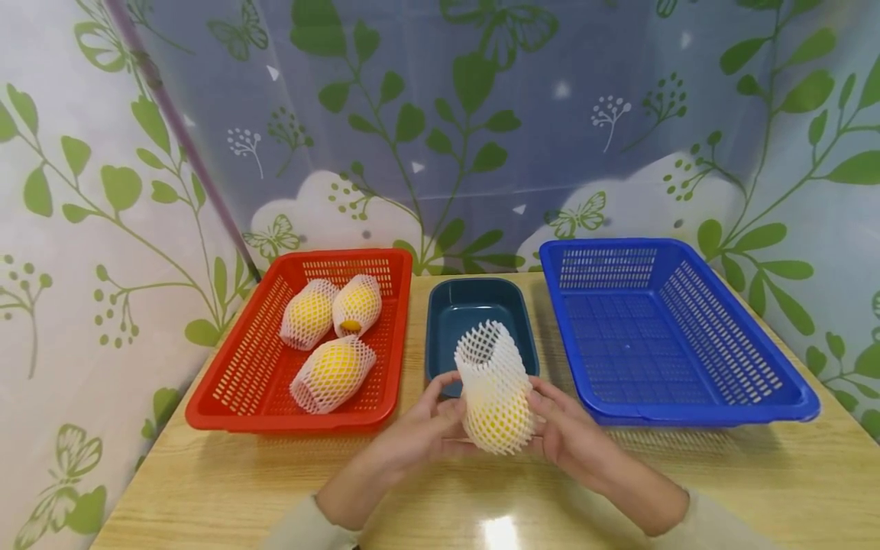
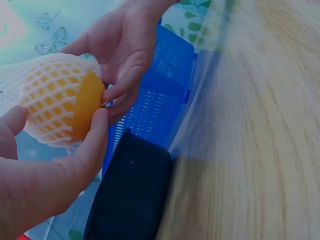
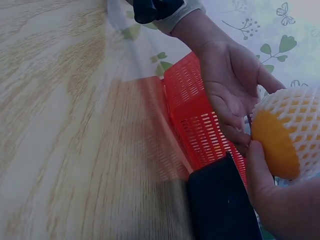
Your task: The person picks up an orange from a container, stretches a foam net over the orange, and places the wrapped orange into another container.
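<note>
A yellow-orange fruit (image 2: pixel 90 107) in a white foam net sleeve (image 1: pixel 490 382) is held between both hands, above the near end of a dark teal tray (image 1: pixel 447 294). The left hand (image 1: pixel 422 428) grips it from the left with thumb and fingers. On the opposite side, the right hand (image 1: pixel 571 431) holds it the same way. The sleeve's loose open end points up and away in the head view. Both wrist views show the fruit's bare end sticking out of the net, with fingertips touching it. The fruit's exact kind is unclear.
To the left stands a red basket (image 1: pixel 234 416) holding three yellow fruits (image 1: pixel 337 370) in foam nets. A blue basket (image 1: pixel 605 321) with nothing in it stands to the right. All rest on a wooden table (image 1: pixel 275 481) before a leaf-patterned curtain (image 1: pixel 426 153).
</note>
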The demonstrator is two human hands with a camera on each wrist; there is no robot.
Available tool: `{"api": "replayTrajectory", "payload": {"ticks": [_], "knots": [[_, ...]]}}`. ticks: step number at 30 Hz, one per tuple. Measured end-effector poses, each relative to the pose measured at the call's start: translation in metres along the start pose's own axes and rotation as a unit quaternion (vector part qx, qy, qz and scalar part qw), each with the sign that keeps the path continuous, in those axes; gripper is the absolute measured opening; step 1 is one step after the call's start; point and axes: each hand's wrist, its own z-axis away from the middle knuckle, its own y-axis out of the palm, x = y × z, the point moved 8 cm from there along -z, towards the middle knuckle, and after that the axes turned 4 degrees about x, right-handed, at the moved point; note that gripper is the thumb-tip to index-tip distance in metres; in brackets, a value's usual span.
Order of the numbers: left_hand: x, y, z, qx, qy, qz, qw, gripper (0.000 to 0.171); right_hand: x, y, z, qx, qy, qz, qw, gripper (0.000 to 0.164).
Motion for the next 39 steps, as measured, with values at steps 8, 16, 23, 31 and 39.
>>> {"api": "replayTrajectory", "payload": {"ticks": [8,16,23,31,39], "knots": [[-0.0002,-0.0003,-0.0027,0.011,0.012,0.039,0.9991,0.058,0.0049,0.0006,-0.0022,-0.004,-0.015,-0.008,1.0,0.026],[-0.0001,-0.0037,-0.0025,-0.001,0.014,0.056,0.9983,0.06,0.0037,-0.0009,-0.0047,-0.006,-0.005,0.002,1.0,0.033],[0.0,-0.0042,-0.0013,-0.001,0.013,0.059,0.9982,0.062,0.003,0.0012,-0.0067,0.022,-0.024,-0.005,0.999,0.032],[0.0007,-0.0061,-0.0011,-0.011,0.01,0.062,0.998,0.057,0.0015,0.0027,-0.007,0.022,-0.01,-0.008,1.0,0.037],[-0.0042,-0.007,-0.0008,-0.012,0.005,0.037,0.9992,0.052,-0.0006,0.0047,-0.0059,0.05,-0.002,-0.014,0.999,0.03]]}}
